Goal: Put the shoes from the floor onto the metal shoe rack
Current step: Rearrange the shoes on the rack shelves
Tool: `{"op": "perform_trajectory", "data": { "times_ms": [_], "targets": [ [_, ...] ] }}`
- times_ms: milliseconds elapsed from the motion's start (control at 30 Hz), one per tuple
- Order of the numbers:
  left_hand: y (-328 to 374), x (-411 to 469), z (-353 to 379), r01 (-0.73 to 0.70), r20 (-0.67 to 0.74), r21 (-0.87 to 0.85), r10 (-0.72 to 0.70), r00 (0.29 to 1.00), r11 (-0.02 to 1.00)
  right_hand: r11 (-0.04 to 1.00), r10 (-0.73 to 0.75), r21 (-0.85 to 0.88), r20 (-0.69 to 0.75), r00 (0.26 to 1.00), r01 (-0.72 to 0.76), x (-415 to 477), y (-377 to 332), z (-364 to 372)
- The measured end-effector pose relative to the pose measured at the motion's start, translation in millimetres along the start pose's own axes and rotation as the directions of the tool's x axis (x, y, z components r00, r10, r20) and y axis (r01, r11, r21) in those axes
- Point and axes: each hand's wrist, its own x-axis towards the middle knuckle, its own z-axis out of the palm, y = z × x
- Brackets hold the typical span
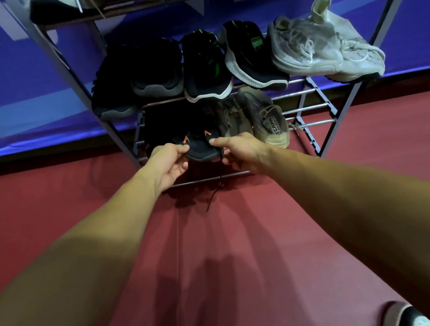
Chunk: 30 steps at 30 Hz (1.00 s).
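A black shoe with orange chevron marks [201,145] rests heel toward me on the lowest shelf of the metal shoe rack [316,107]. My left hand [169,164] pinches its left heel side, and my right hand [239,151] pinches its right heel side. A black lace hangs from the shoe down to the floor. Right of it on the same shelf lie two olive-brown sneakers [267,121]. The shelf's far left is dark and hard to read.
The middle shelf holds black shoes [137,75], black-and-green sneakers [225,59] and a white pair [326,44]. A top shelf with more shoes is cut off above. A blue banner backs the rack. Red floor lies below, with my shoe tips at the bottom edge.
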Motion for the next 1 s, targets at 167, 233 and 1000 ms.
{"op": "perform_trajectory", "data": {
  "times_ms": [167,233,1000],
  "targets": [
    [-3,4,-1,0.068,0.003,-0.011,-0.068,0.998,0.998,0.994,0.057,0.086,0.047,0.997,-0.061,6,6,8],
    [-2,5,1,0.075,-0.011,-0.038,-0.075,0.997,0.996,0.988,0.054,0.147,0.028,0.998,-0.057,12,6,12],
    [-24,39,-25,-0.059,-0.494,-0.058,0.022,0.869,0.997,0.997,-0.075,-0.042,-0.408,0.91,0.064,39,9,42]
  ]
}}
